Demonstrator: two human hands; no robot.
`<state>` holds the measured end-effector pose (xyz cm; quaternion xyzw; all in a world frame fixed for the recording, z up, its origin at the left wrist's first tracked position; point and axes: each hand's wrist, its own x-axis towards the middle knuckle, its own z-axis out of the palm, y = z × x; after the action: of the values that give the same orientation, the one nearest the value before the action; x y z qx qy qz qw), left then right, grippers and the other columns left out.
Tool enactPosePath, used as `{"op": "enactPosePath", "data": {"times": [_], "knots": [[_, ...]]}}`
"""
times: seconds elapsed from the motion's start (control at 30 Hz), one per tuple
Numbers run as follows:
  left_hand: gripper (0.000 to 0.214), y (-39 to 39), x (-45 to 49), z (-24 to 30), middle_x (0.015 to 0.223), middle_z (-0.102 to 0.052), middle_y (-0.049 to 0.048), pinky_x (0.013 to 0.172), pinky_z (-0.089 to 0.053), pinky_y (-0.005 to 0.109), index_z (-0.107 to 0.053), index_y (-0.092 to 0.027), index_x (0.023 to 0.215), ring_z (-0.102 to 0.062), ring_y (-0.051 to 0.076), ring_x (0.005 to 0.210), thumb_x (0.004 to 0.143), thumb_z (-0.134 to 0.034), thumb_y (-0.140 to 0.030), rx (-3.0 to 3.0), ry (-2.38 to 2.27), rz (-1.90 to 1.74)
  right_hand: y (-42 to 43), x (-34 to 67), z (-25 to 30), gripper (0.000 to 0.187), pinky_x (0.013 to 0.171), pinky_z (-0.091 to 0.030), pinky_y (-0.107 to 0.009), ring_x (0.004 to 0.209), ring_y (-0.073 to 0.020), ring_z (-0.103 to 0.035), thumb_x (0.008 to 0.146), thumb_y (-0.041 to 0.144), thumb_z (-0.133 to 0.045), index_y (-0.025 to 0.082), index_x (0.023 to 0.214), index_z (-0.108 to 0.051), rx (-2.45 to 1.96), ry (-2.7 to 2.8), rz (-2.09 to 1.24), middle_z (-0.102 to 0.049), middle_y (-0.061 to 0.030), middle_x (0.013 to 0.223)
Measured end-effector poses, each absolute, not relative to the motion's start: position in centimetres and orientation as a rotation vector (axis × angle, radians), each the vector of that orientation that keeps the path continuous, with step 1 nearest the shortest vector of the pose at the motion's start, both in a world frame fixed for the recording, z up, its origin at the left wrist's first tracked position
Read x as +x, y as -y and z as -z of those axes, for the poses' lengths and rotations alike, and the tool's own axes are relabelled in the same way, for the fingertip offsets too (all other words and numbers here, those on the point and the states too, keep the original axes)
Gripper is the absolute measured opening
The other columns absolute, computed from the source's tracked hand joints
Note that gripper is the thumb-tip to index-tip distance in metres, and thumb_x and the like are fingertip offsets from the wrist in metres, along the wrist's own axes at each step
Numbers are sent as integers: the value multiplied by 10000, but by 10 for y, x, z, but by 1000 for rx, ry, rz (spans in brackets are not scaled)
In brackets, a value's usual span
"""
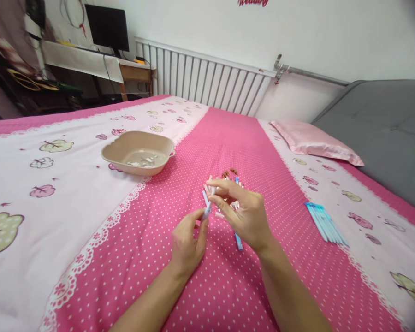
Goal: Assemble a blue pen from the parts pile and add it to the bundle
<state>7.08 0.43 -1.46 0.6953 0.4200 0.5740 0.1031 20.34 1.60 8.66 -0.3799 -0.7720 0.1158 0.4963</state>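
My left hand (189,237) is closed around the lower end of a slim pale lavender pen (206,211), tilted up and to the right. My right hand (244,207) pinches a small whitish piece at the pen's upper end; whether that piece is joined to the pen is hidden by the fingers. Beneath and behind my right hand lie loose pen parts on the pink dotted bedspread, partly covered by it. Among them are a blue pen (239,240) and small brown bear-like pieces (234,171).
A beige plastic basin (138,169) with small white pieces inside stands on the bed to the left. On the right lies a row of several light blue pens (326,223). Farther back are a pink pillow (314,142), a grey headboard (383,124) and a white radiator (207,78).
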Motion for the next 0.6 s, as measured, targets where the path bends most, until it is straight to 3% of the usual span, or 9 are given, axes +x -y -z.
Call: {"op": "enactPosePath", "data": {"times": [0.17,0.33,0.47,0.6], "knots": [[187,-4,72,12,873,-693,42,614,-534,228,-562,-176,1057,-651,124,716,877,-512,-166,2033,-1265,-1761,-17,205,-87,213,732,-544,-249,797,-117,-680,882,217,-563,258,1052,-684,-951,2055,-256,-735,8,932],[173,-5,72,10,863,-692,50,604,-536,222,-566,-161,1040,-648,119,696,874,-518,-166,2007,-1271,-1772,-18,207,-88,257,767,-538,-269,820,-123,-677,904,239,-528,263,1121,-662,-995,2160,-313,-733,0,963],[171,-4,72,10,868,-693,47,607,-535,224,-573,-165,1037,-654,124,721,877,-510,-170,2017,-1249,-1759,-18,214,-93,330,722,-540,-268,772,-126,-678,895,250,-537,258,1218,-603,-1076,2010,-306,-731,-7,931],[163,-5,72,10,860,-693,51,606,-535,228,-579,-159,1023,-653,129,721,875,-512,-172,2014,-1247,-1765,-26,235,-95,314,689,-553,-287,727,-151,-697,868,275,-554,232,1168,-639,-1278,1674,-275,-733,-22,858]]}}
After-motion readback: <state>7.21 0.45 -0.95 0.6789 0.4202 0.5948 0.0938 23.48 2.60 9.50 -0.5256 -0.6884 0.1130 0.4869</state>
